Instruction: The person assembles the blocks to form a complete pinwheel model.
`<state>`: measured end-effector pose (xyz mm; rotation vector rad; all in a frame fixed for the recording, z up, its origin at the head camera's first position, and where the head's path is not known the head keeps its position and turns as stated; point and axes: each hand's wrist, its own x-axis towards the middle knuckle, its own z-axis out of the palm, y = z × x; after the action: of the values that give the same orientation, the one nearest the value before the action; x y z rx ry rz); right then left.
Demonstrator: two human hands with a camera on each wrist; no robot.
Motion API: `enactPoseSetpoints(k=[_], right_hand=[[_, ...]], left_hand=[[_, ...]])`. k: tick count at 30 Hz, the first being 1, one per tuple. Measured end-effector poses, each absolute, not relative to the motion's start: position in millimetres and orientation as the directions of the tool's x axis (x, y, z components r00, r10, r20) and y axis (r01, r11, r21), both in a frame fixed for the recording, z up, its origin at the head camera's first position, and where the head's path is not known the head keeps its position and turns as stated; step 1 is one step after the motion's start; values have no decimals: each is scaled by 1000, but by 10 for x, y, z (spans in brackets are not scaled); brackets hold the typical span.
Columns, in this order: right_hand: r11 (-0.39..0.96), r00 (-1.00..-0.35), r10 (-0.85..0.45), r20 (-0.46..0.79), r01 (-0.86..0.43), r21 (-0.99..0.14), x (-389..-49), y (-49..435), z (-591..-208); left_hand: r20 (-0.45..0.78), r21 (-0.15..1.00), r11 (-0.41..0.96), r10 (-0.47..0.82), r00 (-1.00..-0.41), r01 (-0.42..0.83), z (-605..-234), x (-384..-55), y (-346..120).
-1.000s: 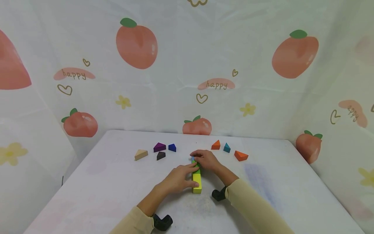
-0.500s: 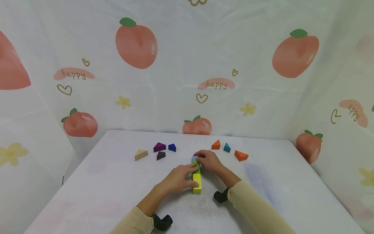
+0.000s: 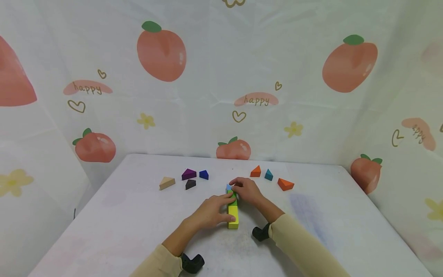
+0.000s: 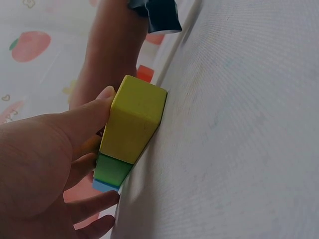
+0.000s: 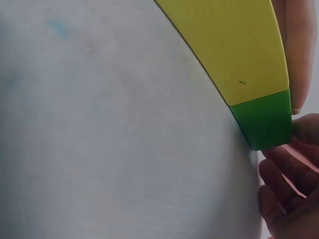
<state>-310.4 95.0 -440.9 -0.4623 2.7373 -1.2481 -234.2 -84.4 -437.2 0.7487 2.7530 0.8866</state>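
Observation:
A yellow block (image 3: 233, 216), a green block (image 3: 232, 197) and a small light blue block (image 3: 228, 188) lie in a row, end to end, leading away from me. My left hand (image 3: 209, 212) rests on the row from its left side, thumb on the yellow block and fingertips on the green one. In the left wrist view the other fingers (image 4: 98, 226) extend past the row. At the far end, my right hand (image 3: 246, 190) pinches the light blue block with curled fingers, partly covering it. The green block's side (image 5: 264, 122) shows close to the right thumb.
Back left on the white table (image 3: 121, 215) are a beige triangle block (image 3: 167, 183), a purple block (image 3: 189, 174), a black block (image 3: 190, 184) and a dark blue block (image 3: 204, 175). Back right are orange triangle blocks (image 3: 285, 184) and a teal one (image 3: 268, 175).
My right hand has shifted slightly right from a second ago, and more of the light blue block shows, a little further left. The left hand stays where it was.

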Motion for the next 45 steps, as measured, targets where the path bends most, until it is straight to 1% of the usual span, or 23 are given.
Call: enactPoseSetpoints(k=[10, 14, 29, 34, 41, 45], right_hand=[[624, -915, -403, -7, -269, -734, -3200, 909, -4383], [635, -910, -415, -17, -277, -722, -3207, 904, -4363], [630, -920, -392, -20, -252, -734, -3200, 925, -4370], [618, -922, -386, 14, -271, -738, -3191, 944, -4370], [595, -937, -343, 59, -266, -758, -3163, 999, -4312], [610, -942, -327, 79, -274, -744, -3168, 1053, -4267]], left_hand=[[-7, 593, 697, 506, -862, 404, -4363, -2339, -849], [-7, 589, 700, 504, -864, 403, -4369, -2342, -848], [-2, 583, 702, 504, -864, 408, -4388, -2358, -847], [-5, 581, 704, 505, -863, 409, -4387, -2355, -845], [-8, 581, 703, 509, -861, 410, -4355, -2345, -838], [-5, 582, 705, 502, -865, 406, -4352, -2337, -835]])
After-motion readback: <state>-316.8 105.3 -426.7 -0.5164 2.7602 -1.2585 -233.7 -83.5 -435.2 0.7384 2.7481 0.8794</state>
